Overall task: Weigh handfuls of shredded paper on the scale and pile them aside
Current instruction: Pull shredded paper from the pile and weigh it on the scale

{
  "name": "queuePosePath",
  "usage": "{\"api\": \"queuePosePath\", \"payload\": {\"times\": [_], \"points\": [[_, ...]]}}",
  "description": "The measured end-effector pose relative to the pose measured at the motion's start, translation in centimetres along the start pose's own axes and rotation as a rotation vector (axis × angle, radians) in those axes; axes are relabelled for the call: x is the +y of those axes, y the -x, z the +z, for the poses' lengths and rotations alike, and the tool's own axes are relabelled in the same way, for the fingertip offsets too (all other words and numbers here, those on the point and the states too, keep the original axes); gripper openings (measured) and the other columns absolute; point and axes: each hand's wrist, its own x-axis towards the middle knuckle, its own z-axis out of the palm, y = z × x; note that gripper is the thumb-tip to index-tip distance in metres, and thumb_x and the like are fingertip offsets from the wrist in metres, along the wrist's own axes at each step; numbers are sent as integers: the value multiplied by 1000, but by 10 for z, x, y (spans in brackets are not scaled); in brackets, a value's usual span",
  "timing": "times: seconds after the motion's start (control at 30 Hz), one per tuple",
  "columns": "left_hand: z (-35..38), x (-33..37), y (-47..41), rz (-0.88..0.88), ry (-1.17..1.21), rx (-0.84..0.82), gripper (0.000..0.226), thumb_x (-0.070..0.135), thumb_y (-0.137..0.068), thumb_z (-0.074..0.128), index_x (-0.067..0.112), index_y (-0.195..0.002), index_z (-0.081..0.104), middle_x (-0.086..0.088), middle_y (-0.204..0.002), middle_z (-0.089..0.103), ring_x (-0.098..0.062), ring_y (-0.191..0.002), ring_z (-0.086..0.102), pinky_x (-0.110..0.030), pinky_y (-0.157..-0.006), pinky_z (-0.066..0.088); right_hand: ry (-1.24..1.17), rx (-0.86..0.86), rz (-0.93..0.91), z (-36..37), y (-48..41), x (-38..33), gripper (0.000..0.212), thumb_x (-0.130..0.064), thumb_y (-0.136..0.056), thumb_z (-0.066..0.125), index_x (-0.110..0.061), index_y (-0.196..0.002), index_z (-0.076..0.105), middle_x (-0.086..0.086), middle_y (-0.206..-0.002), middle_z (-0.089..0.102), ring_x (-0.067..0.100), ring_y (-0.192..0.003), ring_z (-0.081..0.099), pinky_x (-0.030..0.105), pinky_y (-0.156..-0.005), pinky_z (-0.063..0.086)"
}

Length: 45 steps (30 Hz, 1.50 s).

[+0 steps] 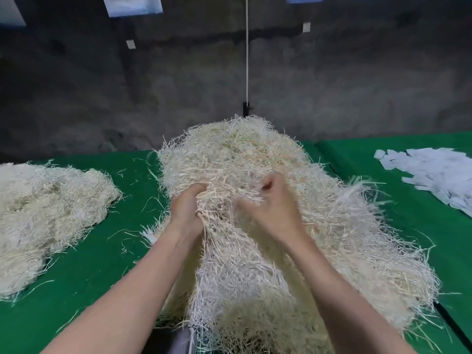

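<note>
On the green cloth-covered table (84,251), your tall cream heap of shredded paper (255,154) sits straight ahead; the lower cream shredded-paper pile (51,200) lies left of it; flat white paper slips (439,175) lie far right; a white cord (246,60) hangs behind.

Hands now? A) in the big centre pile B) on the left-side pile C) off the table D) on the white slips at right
A: the left hand and right hand both grip strands of the centre pile.
</note>
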Motion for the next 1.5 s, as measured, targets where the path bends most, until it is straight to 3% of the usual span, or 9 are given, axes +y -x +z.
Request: {"api": "queuePosePath", "payload": {"times": [0.1, 0.23, 0.4, 0.63, 0.73, 0.83, 1.0, 1.27, 1.5], "points": [[20, 7, 20, -80, 109, -133, 55, 17, -62, 72, 12, -115, 59, -21, -131, 55, -39, -120, 52, -56, -100, 40, 330, -246, 3, 52, 16, 20, 104, -72, -58, 67, -30, -139, 17, -5, -128, 50, 18, -114, 53, 43, -97, 45], [18, 31, 20, -18, 195, -177, 8, 5, -84, 54, 10, -89, 59, -16, -82, 73, -30, -75, 71, -44, -67, 57, 676, -136, 22, 43, -2, 78, 69, -36, -81, 71, -17, -137, 37, 1, -107, 61, 22, -99, 59, 45, -97, 45], [-19, 37, 12, 134, -102, -33, 17, 2, -83, 59, 9, -97, 66, -8, -110, 64, -15, -90, 69, -31, -81, 56, 968, -258, 170, -5, -7, 117, 66, -19, -87, 59, -16, -146, 28, 12, -139, 47, 30, -127, 44, 48, -109, 31], [-28, 34, 16, 191, -232, -80, 18, 6, -72, 66, 8, -90, 66, 9, -97, 58, -12, -108, 45, -51, -115, 17, 583, -391, -23, -55, -8, 0, 65, -56, -63, 74, -35, -119, 50, -10, -125, 56, 11, -106, 55, 33, -94, 46], [-23, 34, 24, 153, -154, -204, 53, 11, -59, 70, 1, -110, 60, -2, -114, 57, -20, -113, 50, -46, -102, 41, 222, -218, -202, -36, -22, -39, 111, -62, -50, 74, -36, -144, 20, -6, -155, 20, 13, -136, 30, 37, -110, 28], [-20, 35, 31, 151, -151, -263, 22, 3, -72, 64, 2, -94, 64, 3, -93, 63, -3, -82, 65, -20, -67, 55, -134, -623, 6, 17, -14, -37, 135, -47, -54, 85, -35, -148, -11, -10, -155, 5, 16, -136, 28, 30, -105, 36], [-38, 61, 30, 220, -192, -233, 7, 17, -65, 69, 12, -66, 74, -1, -100, 68, -17, -102, 62, -38, -95, 46, 126, -588, -3, 71, 2, 28, 23, -27, -81, 70, -39, -99, 63, -4, -100, 65, 8, -71, 60, 24, -67, 54], [-49, 45, 32, 207, -230, -117, 41, 27, -49, 76, 7, -84, 72, 5, -105, 66, -12, -110, 49, -55, -112, 12, 761, -284, -37, 26, -12, 102, 36, -12, -89, 57, -16, -124, 50, -8, -67, 50, 14, -63, 53, 26, -54, 34], [-63, 52, 33, 265, -330, -108, 107, 22, -49, 84, -5, -139, 32, -10, -117, 58, -7, -94, 57, -21, -84, 40, 582, -409, -52, 5, -7, 63, 86, -34, -76, 75, -20, -145, 26, -6, -106, 57, 14, -96, 60, 30, -83, 51]]}}
